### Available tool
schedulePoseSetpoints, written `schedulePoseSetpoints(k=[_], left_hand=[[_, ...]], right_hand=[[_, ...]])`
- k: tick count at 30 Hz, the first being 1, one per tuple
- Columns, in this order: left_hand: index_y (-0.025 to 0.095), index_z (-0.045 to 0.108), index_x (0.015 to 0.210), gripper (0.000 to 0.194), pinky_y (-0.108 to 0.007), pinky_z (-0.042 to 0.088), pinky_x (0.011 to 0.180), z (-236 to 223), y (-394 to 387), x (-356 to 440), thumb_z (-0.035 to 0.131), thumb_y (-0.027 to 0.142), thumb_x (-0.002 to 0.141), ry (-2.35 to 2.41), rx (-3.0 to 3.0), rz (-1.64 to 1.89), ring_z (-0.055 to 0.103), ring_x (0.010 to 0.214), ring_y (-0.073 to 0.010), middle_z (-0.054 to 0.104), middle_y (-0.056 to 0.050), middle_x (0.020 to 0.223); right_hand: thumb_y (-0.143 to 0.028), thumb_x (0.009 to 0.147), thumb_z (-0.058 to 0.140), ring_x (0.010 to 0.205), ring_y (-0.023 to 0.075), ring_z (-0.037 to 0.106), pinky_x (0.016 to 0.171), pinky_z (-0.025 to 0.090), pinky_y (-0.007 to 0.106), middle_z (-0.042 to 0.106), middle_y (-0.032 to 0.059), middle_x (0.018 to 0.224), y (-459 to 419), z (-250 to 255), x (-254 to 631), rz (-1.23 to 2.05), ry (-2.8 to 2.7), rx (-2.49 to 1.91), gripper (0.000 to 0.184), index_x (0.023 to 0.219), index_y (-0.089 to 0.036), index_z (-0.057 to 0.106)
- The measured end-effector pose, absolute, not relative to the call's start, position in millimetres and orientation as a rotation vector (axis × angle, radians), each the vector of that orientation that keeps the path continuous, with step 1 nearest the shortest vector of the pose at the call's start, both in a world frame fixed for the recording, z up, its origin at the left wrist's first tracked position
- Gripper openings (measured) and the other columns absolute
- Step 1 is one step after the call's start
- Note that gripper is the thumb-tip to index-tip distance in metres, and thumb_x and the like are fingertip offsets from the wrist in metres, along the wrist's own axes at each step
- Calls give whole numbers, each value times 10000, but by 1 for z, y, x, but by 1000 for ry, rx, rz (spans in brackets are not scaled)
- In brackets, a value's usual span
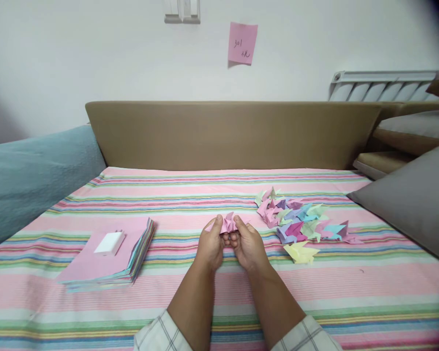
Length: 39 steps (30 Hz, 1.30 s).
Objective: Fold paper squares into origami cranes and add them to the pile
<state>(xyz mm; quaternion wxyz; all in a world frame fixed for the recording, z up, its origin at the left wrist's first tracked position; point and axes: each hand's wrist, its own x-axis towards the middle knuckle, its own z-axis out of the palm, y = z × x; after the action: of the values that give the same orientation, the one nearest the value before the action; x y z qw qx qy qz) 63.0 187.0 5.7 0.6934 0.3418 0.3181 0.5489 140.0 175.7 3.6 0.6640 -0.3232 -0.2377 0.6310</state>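
Between my two hands is a small pink origami crane (228,224), pinched from both sides above the striped cloth. My left hand (211,245) is closed on its left side, thumb on top and fingers curled beneath. From the right, my right hand (249,245) grips it the same way, and part of the paper is hidden under both thumbs. A loose heap of folded paper cranes (296,217) in pink, purple, green and blue lies to the right of my hands. Closest to me in that heap sits a yellow crane (301,252).
A stack of coloured paper (131,265) lies at the left, with a white power adapter (110,243) on top. Behind the striped cloth (190,302) rises a brown backrest (227,136). Grey cushions (413,195) stand at the right, a blue cushion (40,170) at the left.
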Motion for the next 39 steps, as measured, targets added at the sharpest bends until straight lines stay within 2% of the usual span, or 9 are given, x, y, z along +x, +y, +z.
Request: schedulePoseSetpoints(k=[7, 14, 22, 32, 39], left_hand=[[137, 573, 775, 413, -204, 427, 386, 5, 190, 62, 676, 525, 679, 698, 664, 1196, 515, 403, -104, 497, 43, 449], [135, 552, 743, 399, -191, 409, 372, 2, 193, 61, 671, 513, 695, 714, 593, 1167, 530, 399, -109, 485, 44, 437], [145, 515, 695, 401, -188, 392, 366, -2, 196, 60, 664, 517, 703, 726, 547, 1157, 537, 396, -114, 452, 54, 426], [149, 513, 688, 371, -194, 390, 369, -1, 197, 61, 651, 491, 727, 758, 498, 1145, 518, 378, -109, 454, 50, 424], [135, 555, 735, 423, -213, 412, 377, 5, 192, 64, 687, 530, 661, 767, 579, 1189, 513, 389, -119, 444, 58, 402]], right_hand=[[-437, 664, 727, 393, 77, 447, 373, 366, 181, 464, -52, 411, 179, -2, 142, 1468, -471, -719, 331, 618, -157, 557], [-394, 664, 742, 364, 35, 375, 325, 303, 141, 475, -62, 446, 181, -6, 143, 1501, -375, -692, 309, 635, -151, 554], [-377, 677, 732, 344, 38, 363, 297, 284, 148, 468, -69, 447, 183, -7, 142, 1513, -317, -709, 295, 649, -164, 530], [-348, 670, 745, 344, 23, 366, 301, 286, 132, 486, -72, 463, 182, -6, 140, 1525, -240, -680, 279, 655, -157, 542], [-416, 645, 755, 402, 67, 458, 371, 375, 168, 466, -58, 419, 181, -7, 139, 1451, -389, -731, 336, 616, -149, 553]])
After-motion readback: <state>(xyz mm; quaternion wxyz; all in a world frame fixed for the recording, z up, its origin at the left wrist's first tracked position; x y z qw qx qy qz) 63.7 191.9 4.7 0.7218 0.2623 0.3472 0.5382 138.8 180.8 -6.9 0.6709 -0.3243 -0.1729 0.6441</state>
